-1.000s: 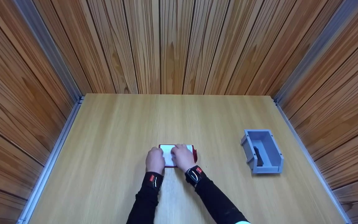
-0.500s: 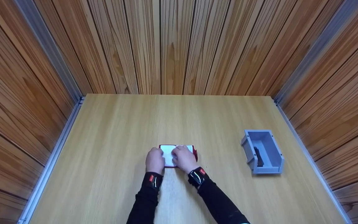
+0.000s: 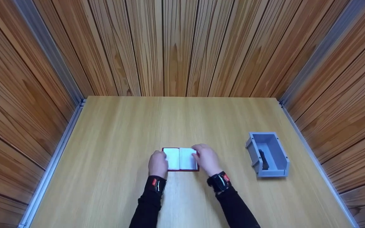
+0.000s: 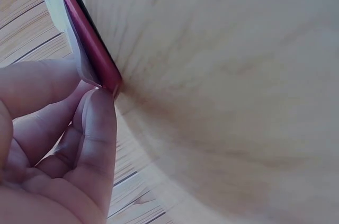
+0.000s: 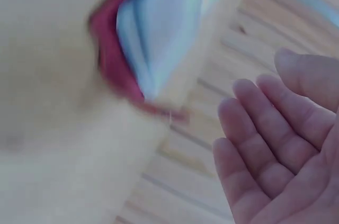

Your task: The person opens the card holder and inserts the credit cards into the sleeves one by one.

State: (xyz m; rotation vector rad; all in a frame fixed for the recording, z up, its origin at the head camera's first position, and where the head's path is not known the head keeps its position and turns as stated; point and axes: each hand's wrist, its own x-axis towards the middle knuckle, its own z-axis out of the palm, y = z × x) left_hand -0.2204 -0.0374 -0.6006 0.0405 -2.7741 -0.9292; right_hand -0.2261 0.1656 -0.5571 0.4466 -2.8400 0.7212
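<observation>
Open notebook [image 3: 173, 158], right hand [image 5: 296, 176], palm wrist-view only

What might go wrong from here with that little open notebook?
The left hand pinches the notebook at its left edge, where a page curls, so that page might crease. The right hand is open beside the right edge, seemingly gripping nothing, so the leaves there could flip back.

The head view is evenly bright and mostly crisp, with a pale sheen on the tabletop [image 3: 185, 201] and the pages of the notebook [image 3: 172, 159] bleached almost featureless. Soft shadows lie beside the forearms [image 3: 147, 204]. Both wrist views look dimmer and hazy; in the right one the notebook is smeared, the right hand [image 5: 286, 150] sharper.
</observation>
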